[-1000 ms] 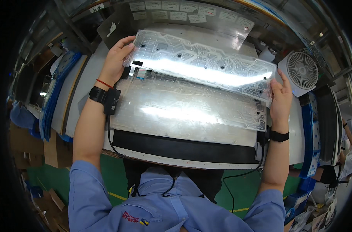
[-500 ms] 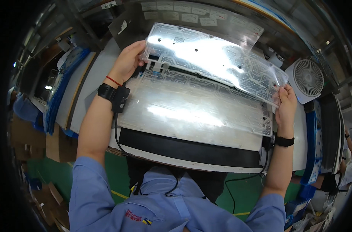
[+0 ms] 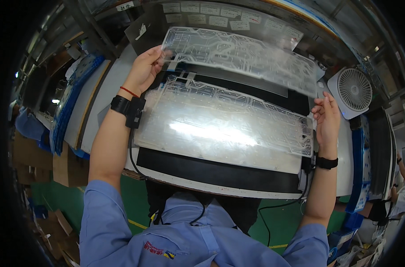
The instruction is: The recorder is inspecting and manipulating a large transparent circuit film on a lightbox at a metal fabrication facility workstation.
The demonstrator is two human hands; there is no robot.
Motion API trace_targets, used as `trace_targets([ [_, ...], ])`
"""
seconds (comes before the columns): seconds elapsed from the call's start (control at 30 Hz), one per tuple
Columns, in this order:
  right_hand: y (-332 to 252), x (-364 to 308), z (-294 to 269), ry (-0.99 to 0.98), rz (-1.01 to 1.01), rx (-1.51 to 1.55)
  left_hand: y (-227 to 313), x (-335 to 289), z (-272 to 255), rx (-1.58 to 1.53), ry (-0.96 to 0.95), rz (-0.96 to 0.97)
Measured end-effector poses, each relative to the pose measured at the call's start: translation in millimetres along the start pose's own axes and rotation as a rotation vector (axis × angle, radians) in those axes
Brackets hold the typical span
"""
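The left hand (image 3: 146, 67) pinched the left end of the clear circuit sheet (image 3: 238, 54), whose other end lay just beyond the right hand (image 3: 328, 116), fingers loosely parted, contact unclear.

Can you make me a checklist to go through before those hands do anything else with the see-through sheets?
1. Left hand has the far sheet: ok, fingers are at its left end.
2. Right hand grips it too: not ok, the fingers are by its right end but show no grip.
3. Far sheet is flat: cannot tell, its right end is blurry.
4. Sheets are apart: ok, a black strip shows between far sheet and near sheet.
5. Fan is clear of the far sheet: ok, a gap shows.
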State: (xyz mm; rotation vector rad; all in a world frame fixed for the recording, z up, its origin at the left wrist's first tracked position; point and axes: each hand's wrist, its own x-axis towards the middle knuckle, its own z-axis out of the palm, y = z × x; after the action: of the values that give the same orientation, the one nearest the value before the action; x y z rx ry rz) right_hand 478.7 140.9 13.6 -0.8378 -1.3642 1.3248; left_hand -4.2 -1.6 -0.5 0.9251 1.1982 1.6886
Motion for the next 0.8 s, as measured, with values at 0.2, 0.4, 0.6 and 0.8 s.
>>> trace_targets([
  [0.2,4,1,-1,0.001,0.032,-0.149,3,-3,10,-0.008,0.102,0.037],
  [0.4,17,-4,0,-0.202,-0.012,-0.682,6,-7,17,0.097,0.03,-0.001],
  [0.6,3,-9,7,-0.383,0.112,-0.673,5,-6,15,0.15,0.104,0.036],
  [0.8,7,-5,6,-0.205,-0.127,-0.49,2,-3,10,0.151,0.093,-0.025],
])
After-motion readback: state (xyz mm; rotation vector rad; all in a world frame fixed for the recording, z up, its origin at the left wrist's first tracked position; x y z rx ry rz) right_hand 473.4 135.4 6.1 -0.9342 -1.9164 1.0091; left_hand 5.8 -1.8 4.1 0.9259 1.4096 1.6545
